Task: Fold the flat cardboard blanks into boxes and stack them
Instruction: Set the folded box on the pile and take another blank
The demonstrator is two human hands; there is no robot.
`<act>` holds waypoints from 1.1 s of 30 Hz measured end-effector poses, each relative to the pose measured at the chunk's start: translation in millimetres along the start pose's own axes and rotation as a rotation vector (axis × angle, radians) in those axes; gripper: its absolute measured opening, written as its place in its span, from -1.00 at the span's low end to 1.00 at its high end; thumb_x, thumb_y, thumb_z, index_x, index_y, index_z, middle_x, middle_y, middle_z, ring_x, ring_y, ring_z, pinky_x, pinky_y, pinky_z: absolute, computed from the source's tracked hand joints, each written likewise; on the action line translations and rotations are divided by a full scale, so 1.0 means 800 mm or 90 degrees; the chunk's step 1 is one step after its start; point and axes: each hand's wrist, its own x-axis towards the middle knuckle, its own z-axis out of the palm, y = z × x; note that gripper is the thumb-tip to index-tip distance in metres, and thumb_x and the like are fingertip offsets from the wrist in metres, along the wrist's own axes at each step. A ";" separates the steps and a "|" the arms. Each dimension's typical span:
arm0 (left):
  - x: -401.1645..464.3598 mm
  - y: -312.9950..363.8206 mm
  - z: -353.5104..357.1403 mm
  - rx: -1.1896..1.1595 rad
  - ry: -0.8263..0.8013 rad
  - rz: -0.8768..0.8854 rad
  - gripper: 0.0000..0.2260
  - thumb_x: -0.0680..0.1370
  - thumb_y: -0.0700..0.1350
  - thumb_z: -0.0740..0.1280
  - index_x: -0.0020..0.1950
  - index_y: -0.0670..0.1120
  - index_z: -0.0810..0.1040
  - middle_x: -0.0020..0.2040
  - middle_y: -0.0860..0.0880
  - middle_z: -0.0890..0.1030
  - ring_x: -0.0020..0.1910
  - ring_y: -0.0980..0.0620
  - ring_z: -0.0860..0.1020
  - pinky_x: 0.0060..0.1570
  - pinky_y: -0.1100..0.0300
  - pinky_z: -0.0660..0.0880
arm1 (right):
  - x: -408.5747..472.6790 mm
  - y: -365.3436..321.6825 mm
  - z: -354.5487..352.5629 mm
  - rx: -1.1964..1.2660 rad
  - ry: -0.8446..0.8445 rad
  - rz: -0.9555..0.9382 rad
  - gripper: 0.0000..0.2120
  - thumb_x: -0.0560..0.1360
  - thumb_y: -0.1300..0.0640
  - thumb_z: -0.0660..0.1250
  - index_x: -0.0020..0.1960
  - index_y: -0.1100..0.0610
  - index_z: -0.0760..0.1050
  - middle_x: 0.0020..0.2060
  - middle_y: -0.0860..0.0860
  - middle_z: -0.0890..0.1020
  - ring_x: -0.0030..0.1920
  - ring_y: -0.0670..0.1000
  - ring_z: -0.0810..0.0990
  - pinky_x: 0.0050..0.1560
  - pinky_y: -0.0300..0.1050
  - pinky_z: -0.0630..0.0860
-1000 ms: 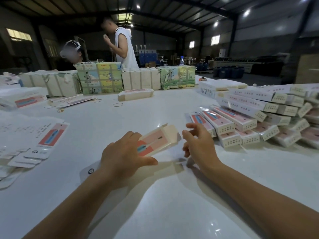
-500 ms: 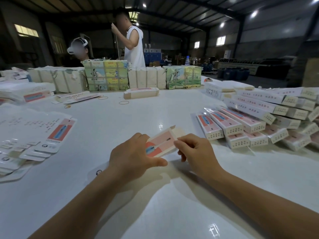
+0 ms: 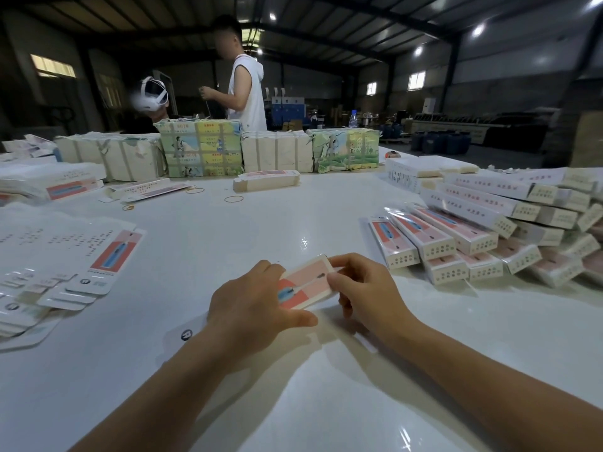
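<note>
A pink-and-white cardboard box (image 3: 308, 282) with a blue picture lies low over the white table (image 3: 228, 230), half folded. My left hand (image 3: 251, 308) grips its near part, thumb along the front side, and hides the lower end. My right hand (image 3: 365, 288) pinches the box's far right end with curled fingers. A pile of finished boxes (image 3: 483, 230) lies stacked at the right. Flat blanks (image 3: 65, 256) are spread in a heap at the left.
Wrapped bundles (image 3: 202, 148) line the table's far edge, with a single box (image 3: 266, 181) and rubber bands (image 3: 233, 199) before them. Two people (image 3: 244, 86) stand behind the bundles. More white boxes (image 3: 417, 172) sit at the far right.
My right hand has come in from the right and taken hold of the box's far end, whose open flap now looks folded shut. The left hand keeps its grip.
</note>
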 end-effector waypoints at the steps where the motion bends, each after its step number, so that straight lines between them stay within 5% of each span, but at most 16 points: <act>1: 0.000 0.001 0.001 0.003 0.004 -0.003 -0.37 0.31 0.39 0.35 0.25 0.09 0.35 0.00 0.15 0.41 -0.11 0.11 0.51 -0.12 0.16 0.55 | -0.001 0.000 0.001 0.003 0.000 -0.004 -0.85 0.56 0.23 0.25 0.01 0.05 0.57 -0.22 -0.01 0.67 -0.42 -0.14 0.52 -0.40 -0.27 0.47; 5: 0.001 0.010 0.006 0.031 0.029 -0.011 -0.37 0.31 0.44 0.29 0.22 0.10 0.34 -0.06 0.17 0.36 -0.17 0.10 0.47 -0.34 0.33 0.35 | 0.000 0.001 0.006 -0.018 0.040 -0.038 -0.72 0.60 0.21 0.19 -0.10 -0.09 0.59 -0.20 -0.09 0.67 -0.36 -0.24 0.54 -0.33 -0.38 0.44; 9: 0.003 0.020 0.014 0.026 0.066 -0.024 -0.29 0.22 0.50 0.13 0.22 0.11 0.32 -0.02 0.18 0.37 -0.15 0.08 0.50 -0.25 0.33 0.40 | 0.005 -0.001 0.006 0.033 0.118 -0.034 -0.82 0.58 0.14 0.26 -0.08 -0.09 0.57 -0.05 -0.03 0.56 -0.10 -0.16 0.61 -0.22 -0.43 0.49; 11: 0.005 0.025 0.015 0.001 0.089 -0.035 -0.32 0.26 0.50 0.17 0.20 0.10 0.34 -0.04 0.17 0.39 -0.15 0.08 0.49 -0.28 0.31 0.37 | 0.008 -0.003 0.002 0.058 0.184 -0.024 -0.90 0.52 0.08 0.36 0.02 -0.05 0.57 0.08 -0.06 0.42 0.11 -0.08 0.54 -0.04 -0.38 0.49; 13: 0.005 0.028 0.014 -0.025 0.099 -0.042 -0.38 0.30 0.47 0.24 0.18 0.10 0.36 -0.07 0.16 0.39 -0.15 0.09 0.49 -0.27 0.28 0.40 | 0.009 -0.003 0.000 0.056 0.208 0.015 -0.63 0.47 0.02 0.41 0.26 -0.14 0.46 0.21 -0.14 0.30 0.24 -0.04 0.40 0.19 -0.20 0.40; 16: 0.004 0.029 0.013 -0.076 0.091 -0.037 -0.41 0.30 0.45 0.26 0.17 0.11 0.36 -0.08 0.16 0.39 -0.16 0.11 0.49 -0.24 0.30 0.45 | 0.016 -0.003 -0.001 0.342 0.099 0.128 -0.31 0.45 0.13 0.42 0.42 -0.23 0.16 0.19 -0.01 0.53 0.17 0.13 0.53 0.23 0.11 0.45; 19: 0.001 0.030 0.011 -0.109 0.064 -0.020 -0.40 0.24 0.50 0.21 0.09 0.13 0.30 -0.07 0.16 0.39 -0.15 0.12 0.49 -0.20 0.30 0.49 | 0.018 -0.006 -0.002 0.508 -0.011 0.126 -0.54 0.34 0.26 0.40 0.22 0.15 0.41 -0.18 0.09 0.67 -0.09 0.10 0.67 -0.09 -0.04 0.60; 23: 0.004 0.029 0.011 -0.147 0.029 -0.021 -0.41 0.23 0.48 0.20 0.07 0.13 0.28 -0.06 0.14 0.43 -0.15 0.08 0.52 -0.24 0.34 0.44 | 0.011 -0.001 -0.003 0.263 0.032 -0.043 -0.85 0.52 0.28 0.31 0.06 0.13 0.53 -0.19 0.02 0.66 -0.11 0.04 0.68 -0.17 -0.19 0.59; 25: 0.005 0.028 0.012 -0.153 0.031 -0.016 -0.46 0.27 0.45 0.26 0.05 0.12 0.32 -0.11 0.17 0.42 -0.19 0.09 0.51 -0.27 0.35 0.42 | 0.004 0.001 -0.001 0.004 0.062 -0.162 -0.78 0.58 0.21 0.24 0.19 0.06 0.52 -0.06 -0.04 0.64 -0.09 -0.06 0.65 -0.19 -0.31 0.55; 29: 0.004 0.021 0.013 -0.133 0.062 -0.002 -0.50 0.31 0.41 0.30 0.05 0.11 0.37 -0.14 0.17 0.41 -0.19 0.10 0.50 -0.23 0.28 0.48 | -0.004 0.004 0.002 -0.240 0.099 -0.261 -0.63 0.61 0.09 0.18 0.40 0.11 0.39 0.08 -0.09 0.55 0.00 -0.11 0.59 -0.09 -0.45 0.50; 31: 0.001 0.015 0.011 -0.100 0.076 -0.002 -0.51 0.32 0.42 0.29 0.04 0.13 0.35 -0.15 0.17 0.39 -0.19 0.12 0.50 -0.19 0.24 0.51 | -0.007 0.001 0.004 -0.204 0.062 -0.215 -0.63 0.60 0.01 0.16 0.35 0.09 0.45 0.02 -0.13 0.59 -0.06 -0.16 0.61 -0.11 -0.43 0.52; 33: 0.000 0.013 0.009 -0.059 0.092 -0.001 -0.46 0.30 0.45 0.25 0.10 0.12 0.35 -0.13 0.18 0.37 -0.19 0.11 0.50 -0.25 0.30 0.46 | -0.006 -0.009 0.006 0.003 0.033 -0.107 -0.70 0.59 -0.02 0.18 0.09 0.11 0.61 -0.15 -0.05 0.68 -0.11 -0.09 0.66 -0.07 -0.27 0.60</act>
